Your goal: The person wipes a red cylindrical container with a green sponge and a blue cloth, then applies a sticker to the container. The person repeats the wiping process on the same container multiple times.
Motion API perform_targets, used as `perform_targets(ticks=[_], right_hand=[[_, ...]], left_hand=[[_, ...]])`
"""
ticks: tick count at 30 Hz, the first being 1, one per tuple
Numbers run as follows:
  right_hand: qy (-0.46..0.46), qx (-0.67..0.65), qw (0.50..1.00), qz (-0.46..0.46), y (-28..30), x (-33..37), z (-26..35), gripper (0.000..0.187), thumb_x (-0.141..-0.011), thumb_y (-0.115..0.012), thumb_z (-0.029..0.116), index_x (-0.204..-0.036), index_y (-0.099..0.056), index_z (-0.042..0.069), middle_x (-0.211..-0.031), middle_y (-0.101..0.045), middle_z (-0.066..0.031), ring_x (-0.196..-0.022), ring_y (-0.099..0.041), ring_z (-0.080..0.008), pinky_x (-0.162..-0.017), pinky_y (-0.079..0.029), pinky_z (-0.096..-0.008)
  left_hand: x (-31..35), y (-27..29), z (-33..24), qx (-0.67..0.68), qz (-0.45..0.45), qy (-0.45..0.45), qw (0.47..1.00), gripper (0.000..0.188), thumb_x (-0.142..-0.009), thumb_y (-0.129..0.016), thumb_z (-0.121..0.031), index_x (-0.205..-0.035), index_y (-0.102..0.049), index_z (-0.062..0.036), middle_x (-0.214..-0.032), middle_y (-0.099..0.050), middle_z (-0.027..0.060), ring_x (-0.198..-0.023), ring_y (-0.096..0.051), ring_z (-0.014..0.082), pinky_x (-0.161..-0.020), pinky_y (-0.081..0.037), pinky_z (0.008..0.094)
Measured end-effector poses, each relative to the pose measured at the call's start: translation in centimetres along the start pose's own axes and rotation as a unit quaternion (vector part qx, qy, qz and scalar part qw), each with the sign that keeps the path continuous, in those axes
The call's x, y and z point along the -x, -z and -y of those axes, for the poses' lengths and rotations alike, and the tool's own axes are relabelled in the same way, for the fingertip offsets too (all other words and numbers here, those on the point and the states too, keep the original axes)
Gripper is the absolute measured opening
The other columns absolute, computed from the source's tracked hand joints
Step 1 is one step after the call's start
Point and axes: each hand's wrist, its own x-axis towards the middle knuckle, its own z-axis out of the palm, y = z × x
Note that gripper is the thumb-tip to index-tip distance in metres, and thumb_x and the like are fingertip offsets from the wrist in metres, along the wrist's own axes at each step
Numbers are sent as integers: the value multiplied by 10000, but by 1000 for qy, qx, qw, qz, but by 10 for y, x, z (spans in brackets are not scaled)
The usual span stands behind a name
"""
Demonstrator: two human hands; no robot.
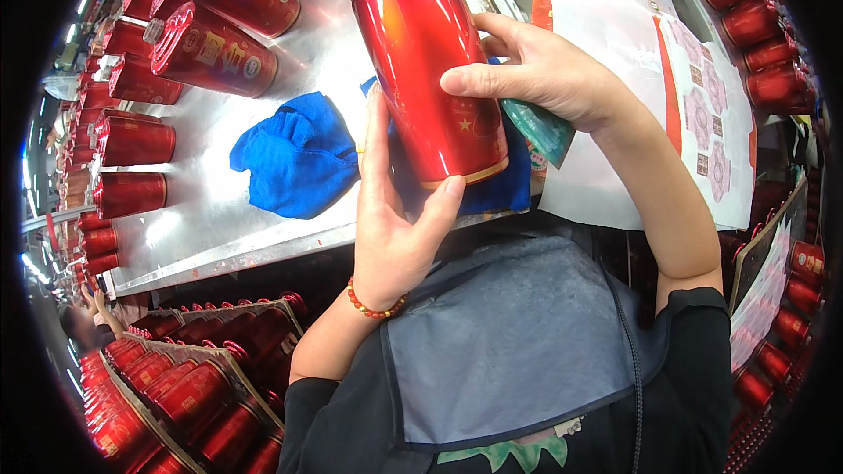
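A glossy red bottle point(413, 61) with a gold rim at its lower end is tilted between my two hands above the metal table. My left hand point(392, 202) cups its left side and lower end, the thumb against the gold rim. From the right, my right hand point(536, 70) grips the bottle, its thumb across the front and its fingers partly hidden behind. A small gold star shows near the bottle's lower part. Under the bottle lies a dark blue cloth point(518, 184). A crumpled bright blue cloth point(299, 158) rests to the left of my left hand.
Several red bottles point(215, 51) stand along the table's left side. White printed sheets point(606, 61) lie at the right, beside a green packet point(540, 130). Crates of red bottles point(189, 386) fill the lower left, with more at the right. Another person point(92, 320) is at the far left.
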Motion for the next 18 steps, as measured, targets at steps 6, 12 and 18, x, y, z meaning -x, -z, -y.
perform_targets(ticks=[6, 12, 18], right_hand=[[7, 3, 1000, 7, 2, -1, -2, 1012, -725, -884, 530, -1435, -461, -55, -1242, -646, -245, -1126, -671, -290, -972, -547, -373], [6, -6, 1000, 6, 2, -2, -3, 1013, -720, -891, 521, -1431, -463, -59, -1233, -650, -245, -1123, -673, -293, -971, -549, -371], [-5, -11, 1000, 26, 3, -1, 0, 814, -816, -853, 395, -1427, -483, 6, -1229, -653, -171, -1156, -638, -230, -1009, -511, -338]], left_hand=[[1, 4, 1, 103, 0, 36, 994, 904, -915, -641, 18, -1623, -80, -17, -1646, -217, 169, -1484, -330, 268, -1202, -316, 409], [0, 0, -2, 84, 7, 35, 996, 908, -916, -636, 24, -1625, -70, -19, -1640, -229, 168, -1484, -328, 272, -1205, -308, 417], [-1, 0, 0, 48, 7, 21, 999, 915, -908, -655, -15, -1619, -79, -2, -1629, -246, 171, -1488, -319, 279, -1212, -289, 419]])
